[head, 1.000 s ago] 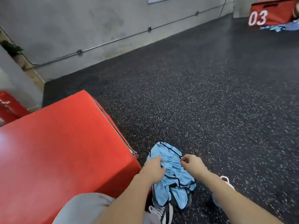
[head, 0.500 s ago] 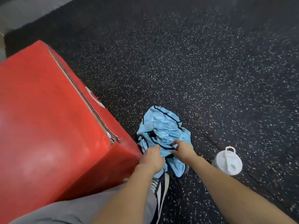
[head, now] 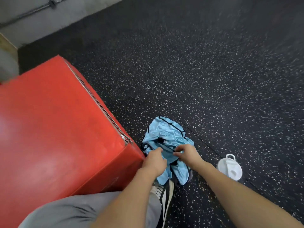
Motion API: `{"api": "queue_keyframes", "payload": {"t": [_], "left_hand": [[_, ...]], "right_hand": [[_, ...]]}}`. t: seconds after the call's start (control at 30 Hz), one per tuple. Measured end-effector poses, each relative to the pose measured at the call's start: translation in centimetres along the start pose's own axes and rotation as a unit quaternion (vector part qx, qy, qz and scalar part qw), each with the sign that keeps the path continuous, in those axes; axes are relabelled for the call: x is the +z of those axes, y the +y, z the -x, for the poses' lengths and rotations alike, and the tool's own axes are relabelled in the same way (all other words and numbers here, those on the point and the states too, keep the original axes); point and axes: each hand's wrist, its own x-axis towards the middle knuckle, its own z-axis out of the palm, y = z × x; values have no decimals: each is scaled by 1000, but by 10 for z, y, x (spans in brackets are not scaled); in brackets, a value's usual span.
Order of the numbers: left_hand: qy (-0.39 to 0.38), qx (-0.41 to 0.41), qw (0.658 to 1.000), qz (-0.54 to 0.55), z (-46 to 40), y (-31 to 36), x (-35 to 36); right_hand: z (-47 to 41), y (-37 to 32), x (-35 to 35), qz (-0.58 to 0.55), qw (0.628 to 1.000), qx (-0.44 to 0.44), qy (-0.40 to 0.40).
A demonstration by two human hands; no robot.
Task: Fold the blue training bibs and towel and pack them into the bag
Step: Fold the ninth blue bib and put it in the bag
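A crumpled light blue training bib (head: pixel 166 134) with black trim lies bunched on the dark speckled floor beside the corner of a red padded box. My left hand (head: pixel 154 161) grips the near left part of the cloth. My right hand (head: pixel 186 153) pinches a black-trimmed edge just to the right of it. The two hands are close together over the bib. Part of the cloth hangs down over my shoe. No bag and no towel are in view.
The red padded box (head: pixel 54 132) fills the left side, its corner touching the bib. A white lidded bottle (head: pixel 229 169) stands on the floor at the right. My grey trouser leg and black-and-white shoe (head: pixel 164 193) are below. A grey wall (head: pixel 37 17) runs at the top left.
The view has tilted down and then back up a little. Both hands have stayed on the bib, shifting their grip along its near edge; the cloth bunch has changed shape slightly.
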Motion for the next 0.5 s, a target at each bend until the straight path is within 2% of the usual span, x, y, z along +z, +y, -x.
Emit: {"api": "queue_keyframes", "payload": {"t": [0.27, 0.5], "left_hand": [[86, 50, 993, 69, 64, 14, -57], [191, 130, 965, 123, 131, 41, -155]], "right_hand": [[63, -90, -80, -5, 992, -118, 38], [128, -216, -147, 52, 960, -255, 108]]}}
